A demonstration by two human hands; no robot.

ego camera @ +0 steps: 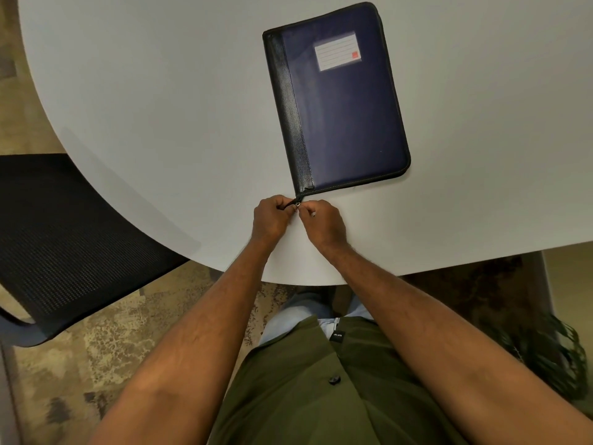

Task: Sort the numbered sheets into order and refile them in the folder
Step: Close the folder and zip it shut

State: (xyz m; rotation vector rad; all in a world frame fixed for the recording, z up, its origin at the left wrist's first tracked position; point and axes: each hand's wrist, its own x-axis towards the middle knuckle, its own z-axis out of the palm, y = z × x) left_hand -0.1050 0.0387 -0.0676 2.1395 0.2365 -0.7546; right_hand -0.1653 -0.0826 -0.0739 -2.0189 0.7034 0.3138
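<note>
Barely started: dark blue zippered fabric folder [337, 101] closed, 0 sheets out. Left hand [269, 218] pinching zipper tail [291, 203], right hand [322, 224] pinching small metal zipper pull [298, 205] at folder's near corner. Unzipping, sorting, refiling all left.

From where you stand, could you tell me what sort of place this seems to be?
Probably an office or meeting room. A large white table with a rounded edge holds a zipped navy folder, a black mesh chair is pulled up beside it, and the floor is patterned carpet.
</note>
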